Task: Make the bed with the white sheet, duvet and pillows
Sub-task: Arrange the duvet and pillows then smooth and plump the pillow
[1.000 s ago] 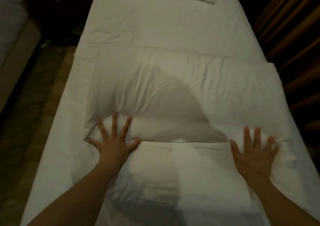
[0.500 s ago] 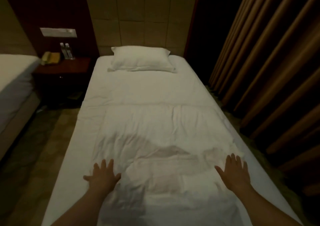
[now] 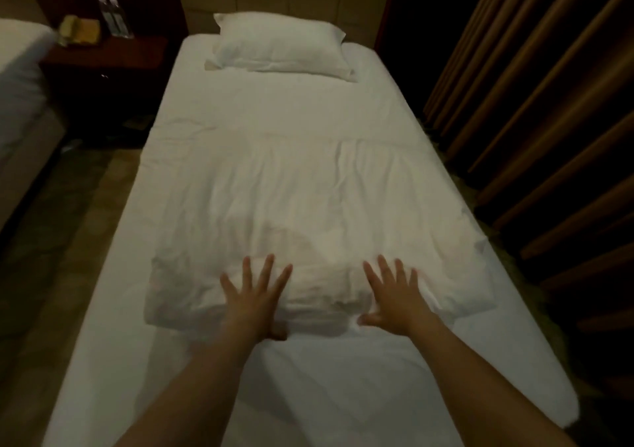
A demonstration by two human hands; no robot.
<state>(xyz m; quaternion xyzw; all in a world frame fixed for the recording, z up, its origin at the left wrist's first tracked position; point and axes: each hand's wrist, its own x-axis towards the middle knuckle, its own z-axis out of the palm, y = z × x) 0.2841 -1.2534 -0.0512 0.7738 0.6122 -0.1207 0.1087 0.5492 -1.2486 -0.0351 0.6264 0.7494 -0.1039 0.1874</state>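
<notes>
Where hands (image 3: 319,299) press — rumpled white duvet (image 3: 308,206).

Pillow (image 3: 279,47) at the far end of the bed (image 3: 109,309), folded duvet (image 3: 308,213) across the middle on the sheet (image 3: 343,378). Left hand (image 3: 252,297) and right hand (image 3: 394,295) side by side on the duvet's near fold. Nightstand (image 3: 106,55) left of the bed, curtain (image 3: 549,103) along the right.

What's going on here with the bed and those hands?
A person is making a single bed. Both hands, left hand and right hand, lie flat with fingers spread on the near edge of a folded white duvet that lies across the middle of the sheet. One pillow already sits at the head. The duvet is not yet spread over the bed.
</notes>
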